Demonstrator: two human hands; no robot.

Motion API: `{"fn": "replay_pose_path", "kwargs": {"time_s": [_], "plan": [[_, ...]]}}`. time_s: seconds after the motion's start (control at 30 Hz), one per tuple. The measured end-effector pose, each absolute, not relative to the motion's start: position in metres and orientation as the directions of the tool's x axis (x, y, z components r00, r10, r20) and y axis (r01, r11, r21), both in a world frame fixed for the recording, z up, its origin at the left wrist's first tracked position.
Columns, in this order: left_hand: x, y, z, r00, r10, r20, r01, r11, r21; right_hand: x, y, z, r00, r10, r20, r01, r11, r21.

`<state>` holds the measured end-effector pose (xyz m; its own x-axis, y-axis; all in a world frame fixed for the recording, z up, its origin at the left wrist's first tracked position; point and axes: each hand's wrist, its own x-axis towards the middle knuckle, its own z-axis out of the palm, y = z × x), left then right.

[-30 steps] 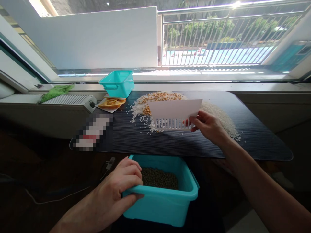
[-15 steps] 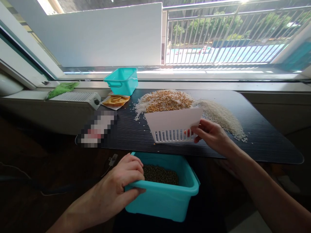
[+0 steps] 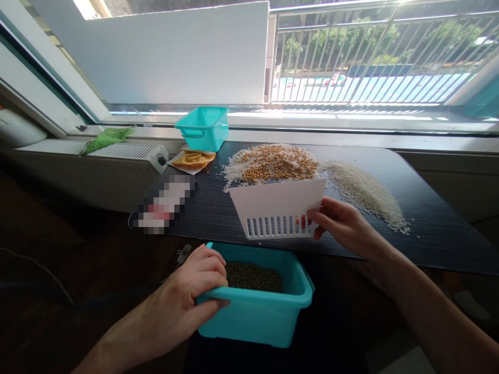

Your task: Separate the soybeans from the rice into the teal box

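Observation:
My left hand (image 3: 205, 285) is closed over the left rim of a turquoise plastic bin (image 3: 253, 317), thumb outside and fingers over the edge. Inside the bin lies a layer of small dark greenish beans or seeds (image 3: 253, 277). My right hand (image 3: 335, 218) pinches the right end of a white plastic divider with a row of slots (image 3: 278, 205). This divider is held tilted above the table's front edge, its slotted side toward me. Just behind it, a mound of yellow beans mixed with white rice (image 3: 280, 162) sits on the dark table.
A separate rice pile (image 3: 366, 192) lies on the dark table (image 3: 436, 228) at right. Toward the back left stand another turquoise bin (image 3: 206, 130) and a packet with a yellowish picture (image 3: 194, 159). A blurred-out flat object (image 3: 166, 205) lies left. A green cloth (image 3: 109, 139) rests on the radiator (image 3: 128, 151).
The white divider and my right hand have come slightly down toward the table's front edge. My left hand keeps its hold on the bin. The whole view has shifted a little.

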<state>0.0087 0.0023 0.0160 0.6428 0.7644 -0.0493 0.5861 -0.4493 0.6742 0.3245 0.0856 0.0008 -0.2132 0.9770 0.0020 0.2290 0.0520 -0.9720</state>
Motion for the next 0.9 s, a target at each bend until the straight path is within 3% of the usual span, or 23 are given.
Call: {"fn": "replay_pose_path", "kwargs": {"time_s": [0.2,0.43,0.67,0.8,0.9], "plan": [[0.008,0.001,0.016,0.639,0.766,-0.069,0.601,-0.442,0.666,0.338,0.092,-0.002,-0.047,0.997,0.057,0.240,0.067,-0.968],[0.006,0.001,0.017,0.653,0.750,-0.105,0.611,-0.440,0.658,0.328,0.068,-0.012,-0.147,0.989,0.001,0.241,0.037,-0.970],[0.006,0.000,0.015,0.654,0.751,-0.091,0.616,-0.458,0.641,0.320,0.081,-0.012,0.080,0.993,0.089,0.193,0.072,-0.979],[0.007,0.000,0.013,0.650,0.754,-0.097,0.633,-0.466,0.619,0.292,0.099,-0.018,0.049,0.995,0.086,0.112,0.080,-0.990],[0.006,-0.002,0.013,0.655,0.749,-0.100,0.632,-0.469,0.617,0.292,0.113,-0.025,0.092,0.991,0.093,0.139,0.080,-0.987]]}}
